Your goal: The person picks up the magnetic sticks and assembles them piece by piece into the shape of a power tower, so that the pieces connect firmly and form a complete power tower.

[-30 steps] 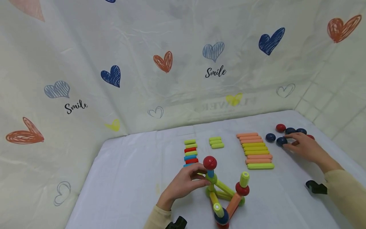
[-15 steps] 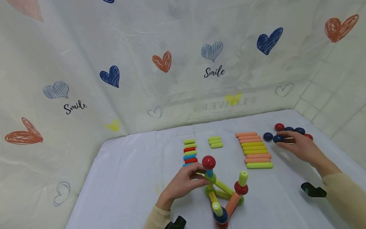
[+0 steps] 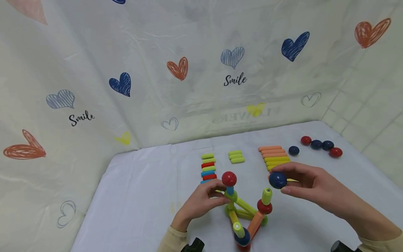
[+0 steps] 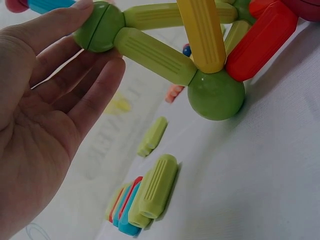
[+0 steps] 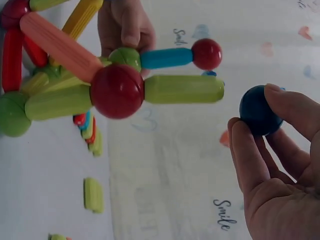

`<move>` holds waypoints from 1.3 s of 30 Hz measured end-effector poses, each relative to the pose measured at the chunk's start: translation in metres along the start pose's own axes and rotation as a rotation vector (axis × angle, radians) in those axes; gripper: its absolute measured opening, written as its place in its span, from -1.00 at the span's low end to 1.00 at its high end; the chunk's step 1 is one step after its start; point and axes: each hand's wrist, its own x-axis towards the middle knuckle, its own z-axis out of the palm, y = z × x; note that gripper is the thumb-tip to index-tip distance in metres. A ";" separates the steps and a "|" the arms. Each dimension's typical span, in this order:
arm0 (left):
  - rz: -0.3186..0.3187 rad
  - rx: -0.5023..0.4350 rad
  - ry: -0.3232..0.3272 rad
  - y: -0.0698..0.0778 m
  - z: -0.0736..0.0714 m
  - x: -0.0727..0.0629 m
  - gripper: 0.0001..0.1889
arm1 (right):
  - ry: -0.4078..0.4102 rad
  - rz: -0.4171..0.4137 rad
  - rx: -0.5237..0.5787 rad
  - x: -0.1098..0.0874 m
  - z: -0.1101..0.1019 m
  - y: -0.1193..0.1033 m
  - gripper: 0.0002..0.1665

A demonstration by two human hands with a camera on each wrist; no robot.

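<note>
My right hand (image 3: 318,183) pinches a dark blue ball (image 3: 277,180) between thumb and fingers, lifted above the table. In the right wrist view this ball is slightly apart from the free end of a short lime stick (image 5: 185,89), which is joined to a red ball (image 5: 117,91). My left hand (image 3: 203,201) holds the ball-and-stick frame at a green ball (image 4: 101,27), thumb on one side, fingers on the other. From that green ball rises a blue stick (image 5: 167,58) topped by a red ball (image 3: 229,179). At the frame's near corner, a lime stick (image 3: 238,229) stands on another dark blue ball (image 3: 242,238).
Short lime, red and blue sticks (image 3: 208,168) lie in a column behind the left hand. Beside them are lime sticks (image 3: 236,156). Longer orange and yellow sticks (image 3: 274,154) lie partly behind the right hand. Loose red and dark blue balls (image 3: 316,144) sit at the back right.
My right hand has taken a dark blue ball from the back-right group and carried it left and nearer, toward the frame. The left hand stays in place on the frame.
</note>
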 end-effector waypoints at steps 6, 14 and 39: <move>0.013 0.012 0.005 0.000 0.000 -0.001 -0.66 | -0.048 0.064 0.061 0.002 0.011 0.001 -0.50; 0.016 0.003 0.011 -0.001 0.001 -0.001 -0.68 | -0.084 0.050 0.107 0.005 0.013 0.006 -0.49; 0.020 -0.002 0.003 -0.001 0.000 -0.001 -0.67 | 0.362 0.478 -0.094 0.072 -0.096 0.137 0.00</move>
